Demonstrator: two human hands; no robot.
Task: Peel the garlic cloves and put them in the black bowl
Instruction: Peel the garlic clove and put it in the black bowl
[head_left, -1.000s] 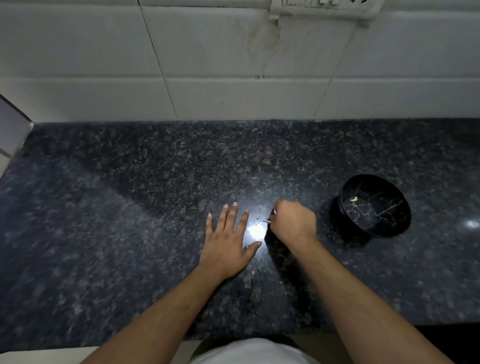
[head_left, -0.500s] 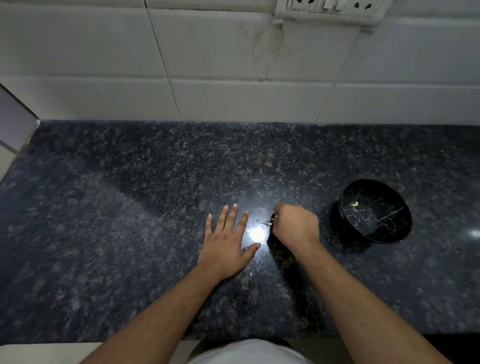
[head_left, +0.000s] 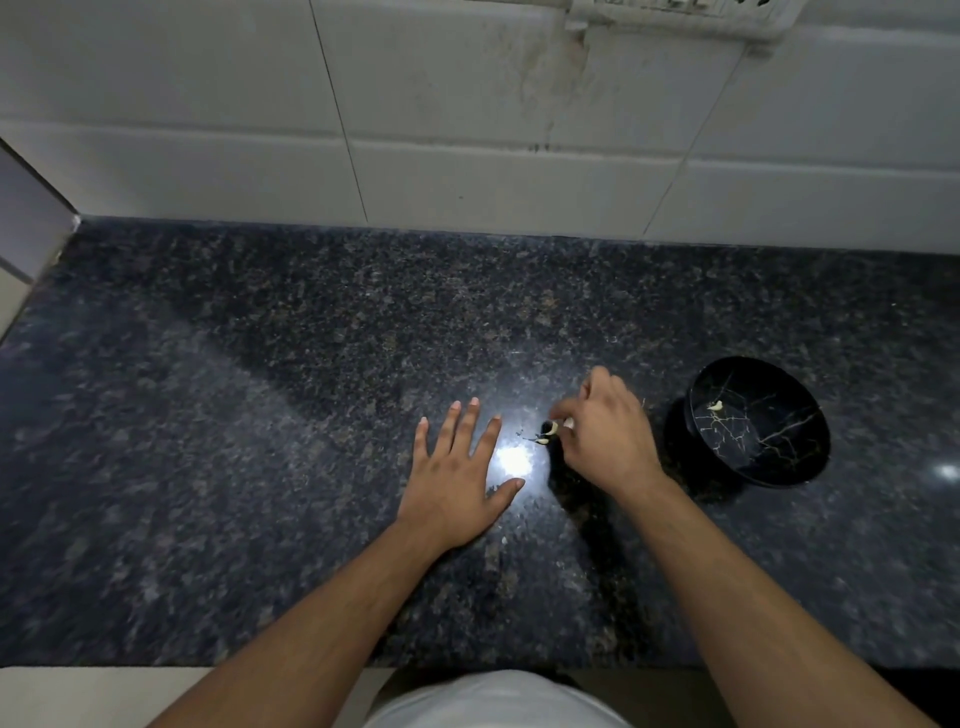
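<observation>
My left hand (head_left: 457, 467) lies flat on the dark granite counter (head_left: 260, 415), fingers spread and straight. My right hand (head_left: 605, 431) hovers just right of it with curled fingers, pinching a small pale garlic clove (head_left: 554, 428) at its fingertips. Another small pale piece (head_left: 542, 441) and dark peel flecks lie on the counter right below. The black bowl (head_left: 758, 421), with gold crack-like veins, stands to the right of my right hand. One peeled clove (head_left: 716, 407) lies inside the bowl.
A white tiled wall (head_left: 467, 171) runs behind the counter, with a switch plate (head_left: 675, 15) at its top. A bright light glare (head_left: 513, 460) shines on the granite between my hands. The counter's front edge is near my body.
My right hand has lifted and opened up a little from a tight fist, so the clove at its fingertips shows. The left hand has stayed flat in place.
</observation>
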